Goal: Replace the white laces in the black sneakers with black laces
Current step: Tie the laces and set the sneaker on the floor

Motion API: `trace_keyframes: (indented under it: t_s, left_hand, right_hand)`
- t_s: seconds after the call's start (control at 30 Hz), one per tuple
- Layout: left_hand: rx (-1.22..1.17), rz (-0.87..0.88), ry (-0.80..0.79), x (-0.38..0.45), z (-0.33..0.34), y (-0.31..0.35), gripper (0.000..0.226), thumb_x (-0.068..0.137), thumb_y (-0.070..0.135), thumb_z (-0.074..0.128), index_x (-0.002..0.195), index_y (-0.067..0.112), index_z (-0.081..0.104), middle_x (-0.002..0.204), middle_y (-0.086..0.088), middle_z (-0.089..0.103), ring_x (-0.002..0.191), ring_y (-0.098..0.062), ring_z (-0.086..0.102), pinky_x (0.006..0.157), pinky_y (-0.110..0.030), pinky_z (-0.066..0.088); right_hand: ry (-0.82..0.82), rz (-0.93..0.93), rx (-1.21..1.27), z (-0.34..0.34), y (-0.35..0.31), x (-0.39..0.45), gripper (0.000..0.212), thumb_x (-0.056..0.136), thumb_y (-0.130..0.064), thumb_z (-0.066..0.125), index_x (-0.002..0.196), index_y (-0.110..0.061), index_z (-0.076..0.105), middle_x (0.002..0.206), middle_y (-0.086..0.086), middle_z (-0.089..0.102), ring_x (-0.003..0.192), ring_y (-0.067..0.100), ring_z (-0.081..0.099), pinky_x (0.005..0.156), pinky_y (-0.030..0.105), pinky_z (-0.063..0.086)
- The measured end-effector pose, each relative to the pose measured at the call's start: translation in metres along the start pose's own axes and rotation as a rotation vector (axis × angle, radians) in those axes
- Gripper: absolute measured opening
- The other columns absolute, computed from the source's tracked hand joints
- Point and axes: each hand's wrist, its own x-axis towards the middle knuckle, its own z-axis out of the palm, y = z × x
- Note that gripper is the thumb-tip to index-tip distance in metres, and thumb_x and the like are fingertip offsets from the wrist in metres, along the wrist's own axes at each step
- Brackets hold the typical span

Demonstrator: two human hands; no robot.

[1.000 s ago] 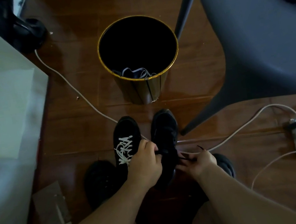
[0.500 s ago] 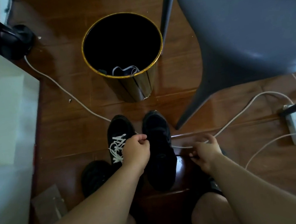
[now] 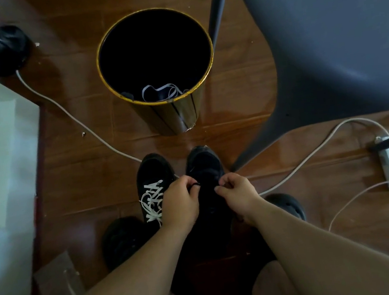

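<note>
Fingers of both hands are curled in tight over the right sneaker (image 3: 205, 170): left hand (image 3: 180, 205) pinches a small loop of black lace (image 3: 195, 184) between thumb and fingertips, right hand (image 3: 237, 191) is bunched the same way just beside it, probably pinching the other lace end, but black on black hides it, cannot tell for sure. Right sneaker sits on the wood floor (image 3: 82, 187) just below the gold-rimmed bin (image 3: 156, 60), touching the left sneaker (image 3: 154, 177), which keeps its white laces (image 3: 153, 200). One discarded white lace (image 3: 160, 93) lies inside the bin. Lace looks thin, soft and limp with no stiffness of its own; best gripped near the tip for eyelets, close to the knot for tightening. Sneaker looks light and soft-sided, likely slides on the glossy floor if pulled hard.
</note>
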Motion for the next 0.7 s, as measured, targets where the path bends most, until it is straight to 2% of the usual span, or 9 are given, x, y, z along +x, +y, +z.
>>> trace_keyframes:
  t_s: [0.1,0.13,0.23,0.33,0.43,0.5,0.57,0.6,0.7]
  left_hand:
    - [0.025,0.022,0.027,0.001,-0.005,-0.001,0.006,0.103,0.022,0.064,0.107,0.018,0.066,0.093,0.005,0.066,0.083,-0.015,0.063,0.069,-0.032,0.047]
    - [0.034,0.029,0.035,0.001,-0.007,-0.001,0.002,0.102,0.020,0.064,0.104,0.018,0.064,0.091,0.004,0.065,0.081,-0.017,0.062,0.066,-0.033,0.045]
    - [0.011,-0.010,0.100,0.001,-0.008,-0.003,0.011,0.102,0.015,0.061,0.095,0.020,0.054,0.086,0.005,0.058,0.077,-0.017,0.058,0.061,-0.031,0.038]
    - [-0.074,-0.117,0.078,-0.003,-0.003,0.002,0.007,0.106,0.028,0.061,0.102,0.023,0.057,0.087,0.009,0.060,0.083,-0.019,0.065,0.067,-0.035,0.049]
    - [-0.039,-0.163,-0.008,0.000,0.001,0.004,0.020,0.106,0.039,0.061,0.115,0.021,0.066,0.100,0.004,0.070,0.089,-0.018,0.066,0.071,-0.031,0.047]
    - [-0.026,-0.156,-0.029,0.004,0.000,0.003,0.017,0.106,0.034,0.062,0.116,0.023,0.069,0.105,0.003,0.072,0.088,-0.015,0.065,0.069,-0.029,0.046]
    - [-0.068,-0.175,-0.018,0.005,0.000,-0.001,0.007,0.107,0.025,0.059,0.107,0.026,0.067,0.101,0.004,0.070,0.081,-0.011,0.063,0.063,-0.029,0.047]
    - [-0.100,-0.208,0.002,0.006,0.001,-0.003,0.010,0.108,0.022,0.058,0.103,0.027,0.065,0.100,0.004,0.069,0.081,-0.011,0.063,0.064,-0.030,0.049]
    - [-0.315,-0.384,0.064,0.002,0.008,-0.003,0.019,0.108,0.016,0.053,0.095,0.027,0.062,0.097,0.003,0.072,0.088,-0.018,0.071,0.081,-0.042,0.060]
  right_hand:
    - [0.035,-0.001,-0.051,0.007,0.002,0.006,0.012,0.100,-0.027,0.063,0.094,-0.021,0.055,0.086,0.005,0.066,0.073,0.021,0.060,0.063,0.034,0.046]
    - [0.068,0.022,-0.039,0.009,0.005,0.007,0.011,0.100,-0.028,0.059,0.094,-0.022,0.054,0.088,0.006,0.066,0.076,0.023,0.061,0.065,0.036,0.047]
    - [0.141,0.045,-0.015,0.011,0.013,0.005,0.010,0.101,-0.029,0.054,0.092,-0.025,0.049,0.090,0.006,0.065,0.083,0.029,0.063,0.075,0.046,0.053]
    - [0.156,0.043,0.035,0.013,0.016,0.002,0.013,0.101,-0.032,0.056,0.092,-0.030,0.048,0.091,0.006,0.068,0.085,0.032,0.067,0.079,0.052,0.058]
    - [0.153,0.019,0.053,0.012,0.016,-0.002,0.017,0.101,-0.032,0.060,0.088,-0.037,0.049,0.089,0.007,0.070,0.082,0.033,0.068,0.074,0.052,0.058]
    - [0.156,0.000,0.044,0.011,0.017,-0.004,0.020,0.101,-0.031,0.060,0.087,-0.038,0.049,0.085,0.006,0.068,0.076,0.032,0.065,0.067,0.048,0.056]
    - [0.173,0.013,0.027,0.012,0.017,-0.005,0.020,0.102,-0.029,0.058,0.088,-0.040,0.047,0.086,0.006,0.068,0.077,0.032,0.064,0.069,0.049,0.056]
    - [0.182,0.029,0.029,0.013,0.017,-0.005,0.020,0.102,-0.029,0.057,0.089,-0.041,0.047,0.088,0.007,0.068,0.079,0.033,0.065,0.072,0.051,0.057]
    - [0.217,0.080,0.079,0.016,0.017,-0.006,0.019,0.100,-0.025,0.055,0.089,-0.038,0.047,0.086,0.008,0.067,0.078,0.033,0.064,0.075,0.053,0.058]
